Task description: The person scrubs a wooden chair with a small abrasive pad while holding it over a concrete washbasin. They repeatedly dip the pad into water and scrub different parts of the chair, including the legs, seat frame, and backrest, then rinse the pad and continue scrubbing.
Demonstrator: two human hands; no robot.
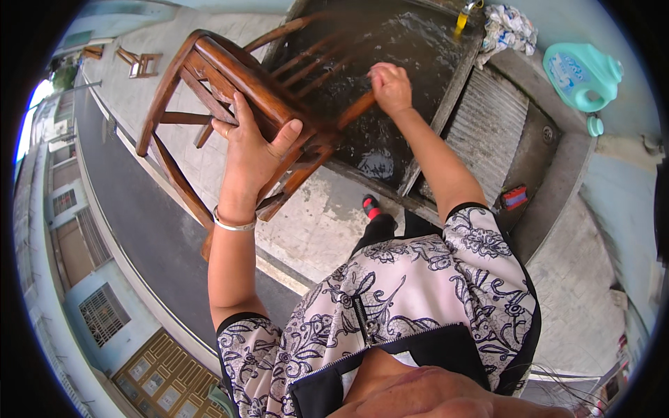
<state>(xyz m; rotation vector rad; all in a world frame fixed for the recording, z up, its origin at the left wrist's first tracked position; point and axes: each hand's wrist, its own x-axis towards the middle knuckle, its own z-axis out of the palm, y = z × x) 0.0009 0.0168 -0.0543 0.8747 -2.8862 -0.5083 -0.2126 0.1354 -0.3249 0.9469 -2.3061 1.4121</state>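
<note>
A brown varnished wooden chair (251,73) is tilted on its side, its slatted back over the dark water of a concrete basin (444,120). My left hand (253,138) is spread against the chair's seat, thumb on the seat edge and fingers by the frame underneath. My right hand (392,89) is closed around the end of a wooden post at the chair's back. The far ends of the chair back are blurred over the water, so I cannot tell how deep they reach.
Right of the water lies a ribbed washboard slab (486,120) with a red brush-like object (515,197). A crumpled cloth (509,31), a yellow-handled tool (461,22), a turquoise detergent jug (580,76) and its cap (595,126) rest on the ledge. Another wooden chair (141,64) stands at the back left.
</note>
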